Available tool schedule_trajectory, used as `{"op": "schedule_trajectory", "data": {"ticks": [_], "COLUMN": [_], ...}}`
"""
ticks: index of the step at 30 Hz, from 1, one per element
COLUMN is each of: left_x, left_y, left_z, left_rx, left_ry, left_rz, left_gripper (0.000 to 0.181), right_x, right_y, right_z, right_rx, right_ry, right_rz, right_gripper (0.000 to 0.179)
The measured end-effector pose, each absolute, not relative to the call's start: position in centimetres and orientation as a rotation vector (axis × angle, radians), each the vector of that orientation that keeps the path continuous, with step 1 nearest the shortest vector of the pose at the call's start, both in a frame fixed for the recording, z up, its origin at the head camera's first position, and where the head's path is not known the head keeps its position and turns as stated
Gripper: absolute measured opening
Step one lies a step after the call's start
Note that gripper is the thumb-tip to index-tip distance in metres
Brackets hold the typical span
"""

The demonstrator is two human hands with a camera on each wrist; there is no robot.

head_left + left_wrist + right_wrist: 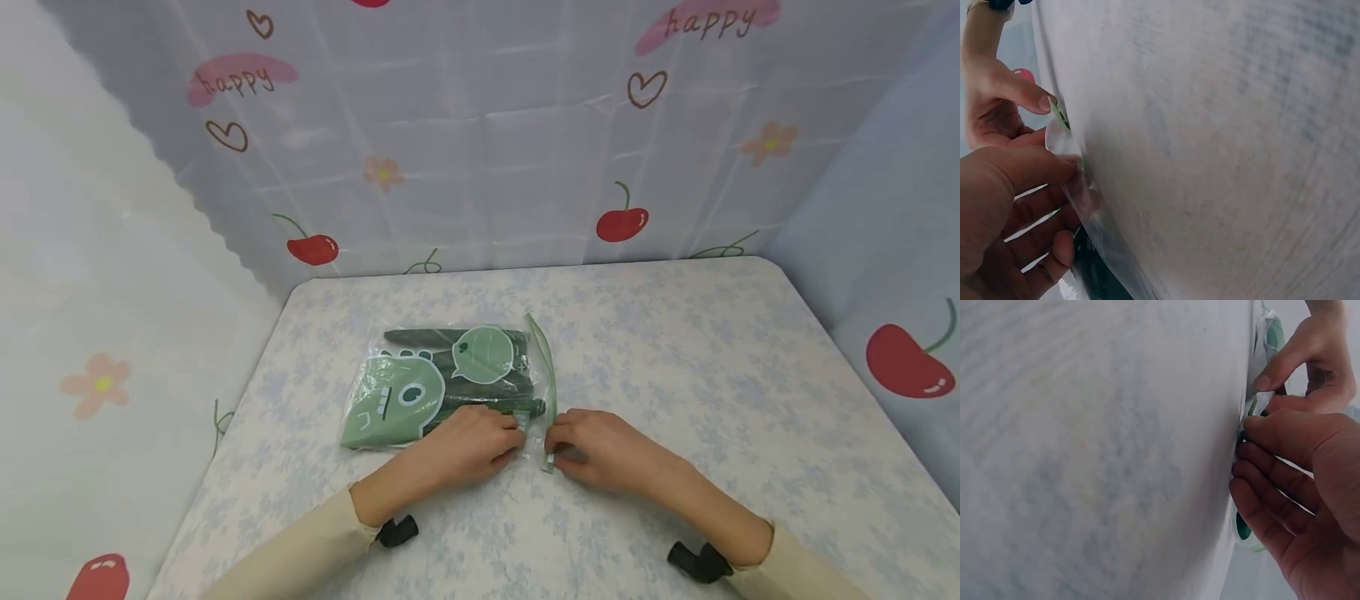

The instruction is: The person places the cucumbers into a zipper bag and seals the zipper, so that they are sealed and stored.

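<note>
A clear zip bag (393, 396) printed with green cartoon dinosaurs lies flat, left of the table's middle in the head view. Inside are several long dark green cucumbers (487, 389), partly covered by the print. A green zip strip (552, 367) runs along the bag's right side. My left hand (476, 437) lies over the bag's near right corner, thumb and finger pinching the clear plastic (1094, 206). Just right of it, my right hand (600, 446) pinches the near end of the strip between thumb and fingertips. In the right wrist view its other fingers (1266, 506) curve beside the strip.
The table (720, 367) wears a pale cloth with a blue floral pattern. Curtains (480, 142) printed with cherries, hearts and flowers hang behind it and on both sides. A black wrist mount (397, 531) sits under the left forearm, another (699, 562) under the right.
</note>
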State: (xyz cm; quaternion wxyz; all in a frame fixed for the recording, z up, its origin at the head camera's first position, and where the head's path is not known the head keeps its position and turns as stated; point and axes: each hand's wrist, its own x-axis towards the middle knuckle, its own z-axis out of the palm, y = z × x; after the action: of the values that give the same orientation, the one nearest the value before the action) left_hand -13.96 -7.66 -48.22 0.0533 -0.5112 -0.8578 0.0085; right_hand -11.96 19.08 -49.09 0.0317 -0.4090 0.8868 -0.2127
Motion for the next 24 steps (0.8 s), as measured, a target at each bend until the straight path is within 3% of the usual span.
{"op": "schedule_trajectory", "data": {"ticks": [6,16,24], "left_x": [-14.0,-13.9,-13.9], "left_y": [-8.3,-8.5,-8.0], "left_z": [-48.0,-47.2,-46.4], "left_rx": [-1.525,-1.458,-1.372], "left_ry": [-2.68,-2.722,-2.669], "left_rz": [-0.181,-0.318,-0.411], "left_gripper": [0.005,0.005,0.009], "right_x": [-11.8,-11.7,-12.5], "right_y": [19.1,18.6,19.2], "right_z": [-49.0,-49.0,-49.1], "right_rx": [-1.188,-1.375,-1.386], "right_ry": [2.689,2.913,2.781], "right_rz": [-0.707,-0.669,-1.053], "right_gripper": [0.019,0.013,0.01]}}
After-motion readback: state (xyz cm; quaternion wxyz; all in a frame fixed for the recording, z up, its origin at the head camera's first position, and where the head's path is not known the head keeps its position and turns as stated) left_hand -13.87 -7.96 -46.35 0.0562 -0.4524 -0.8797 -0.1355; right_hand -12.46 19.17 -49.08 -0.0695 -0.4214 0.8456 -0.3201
